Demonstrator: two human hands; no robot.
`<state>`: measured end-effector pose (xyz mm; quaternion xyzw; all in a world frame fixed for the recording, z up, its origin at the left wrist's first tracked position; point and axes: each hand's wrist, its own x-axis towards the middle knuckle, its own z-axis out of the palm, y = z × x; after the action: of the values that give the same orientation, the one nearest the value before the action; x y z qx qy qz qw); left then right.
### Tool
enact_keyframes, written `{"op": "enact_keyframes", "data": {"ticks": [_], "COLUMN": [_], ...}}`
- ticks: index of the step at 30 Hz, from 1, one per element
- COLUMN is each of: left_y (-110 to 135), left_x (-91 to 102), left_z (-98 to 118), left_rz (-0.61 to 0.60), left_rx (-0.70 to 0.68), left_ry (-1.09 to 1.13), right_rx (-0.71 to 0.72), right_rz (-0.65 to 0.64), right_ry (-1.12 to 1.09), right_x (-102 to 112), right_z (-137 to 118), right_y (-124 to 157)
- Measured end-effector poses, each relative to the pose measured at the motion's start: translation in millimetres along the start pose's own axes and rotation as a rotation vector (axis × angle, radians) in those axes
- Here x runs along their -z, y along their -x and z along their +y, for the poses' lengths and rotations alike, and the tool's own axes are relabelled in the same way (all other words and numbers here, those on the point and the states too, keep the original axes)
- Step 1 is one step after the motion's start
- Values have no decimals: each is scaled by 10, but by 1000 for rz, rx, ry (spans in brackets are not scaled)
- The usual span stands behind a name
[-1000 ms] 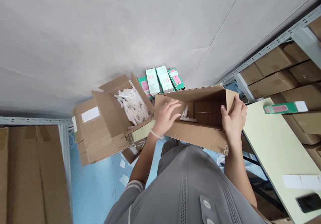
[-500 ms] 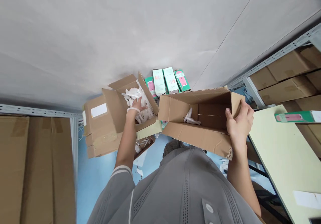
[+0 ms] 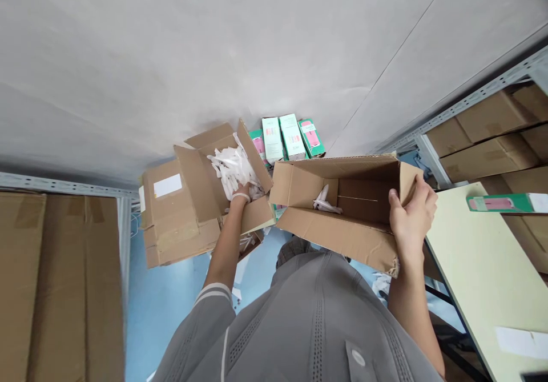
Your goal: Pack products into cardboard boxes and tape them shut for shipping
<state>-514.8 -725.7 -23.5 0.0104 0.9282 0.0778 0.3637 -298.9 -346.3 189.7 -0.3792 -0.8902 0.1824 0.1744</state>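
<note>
Right hand (image 3: 410, 213) gripping carton (image 3: 342, 236) edge, left hand (image 3: 244, 190) among white packets (image 3: 231, 168)

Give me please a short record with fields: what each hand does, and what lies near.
left hand: reaches into the open brown cardboard box of white paper-like pieces
right hand: grips the end flap of the nearly empty brown cardboard box
inside held box: a few white pieces
behind boxes: green and pink cartons
right side: pale green table

Left hand (image 3: 242, 191): fingers buried among white packets (image 3: 233, 168), grip not visible. Green boxes (image 3: 287, 137): print too small to read. Dark object (image 3: 535, 377): cut off at bottom edge. Green box (image 3: 507, 202): right end cropped.
</note>
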Motion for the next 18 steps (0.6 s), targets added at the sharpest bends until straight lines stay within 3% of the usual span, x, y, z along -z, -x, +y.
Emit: {"op": "enact_keyframes", "data": {"ticks": [7,14,18], "left_y": [119,462,761], "left_x": [136,558,772], "left_z": [-18,33,139], "left_rz": [157,452,647], "left_rx": [-44,-90,-197], "left_ry": [88,244,444], "right_rx": [-1,31,57], "right_rz": [7,18,20], "right_ry": [-5,-2,10], "right_x": [-13,-46,-71], "right_z": [-24,9,18], "right_y": [-1,-41,-73]}}
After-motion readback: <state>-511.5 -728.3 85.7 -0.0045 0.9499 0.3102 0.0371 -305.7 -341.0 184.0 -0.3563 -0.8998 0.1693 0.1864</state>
